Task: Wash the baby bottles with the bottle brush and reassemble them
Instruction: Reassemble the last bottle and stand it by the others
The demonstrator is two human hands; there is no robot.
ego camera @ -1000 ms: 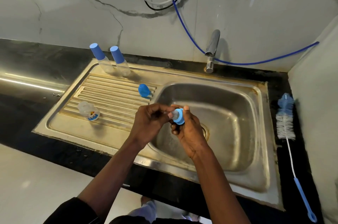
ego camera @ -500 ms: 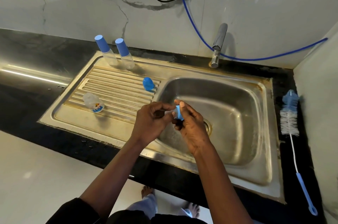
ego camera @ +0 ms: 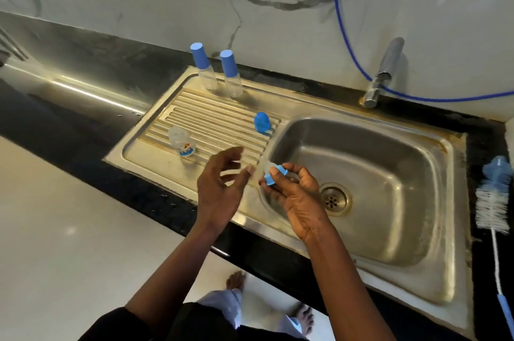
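Note:
My right hand (ego camera: pixel 294 196) pinches a blue collar ring with a clear teat (ego camera: pixel 274 175) over the left rim of the sink basin (ego camera: pixel 389 173). Just left of it, my left hand (ego camera: pixel 219 190) hovers with fingers spread and holds nothing. An uncapped clear bottle (ego camera: pixel 182 141) lies on its side on the ribbed drainboard (ego camera: pixel 217 120). A loose blue cap (ego camera: pixel 261 122) stands on the drainboard's right end. Two capped bottles (ego camera: pixel 204 69) (ego camera: pixel 231 75) stand upright at the back. The bottle brush (ego camera: pixel 493 201) lies on the counter to the right of the sink.
A chrome tap (ego camera: pixel 382 76) with a blue hose (ego camera: pixel 345 34) stands behind the basin. The drain (ego camera: pixel 333 198) sits in the basin floor. Black counter (ego camera: pixel 69 84) stretches left. My bare feet show on the pale floor (ego camera: pixel 55 229) below the counter edge.
My left hand has let go of the collar and teat and drawn away to the left with fingers spread. My right hand keeps hold of the piece. The view has tilted downward.

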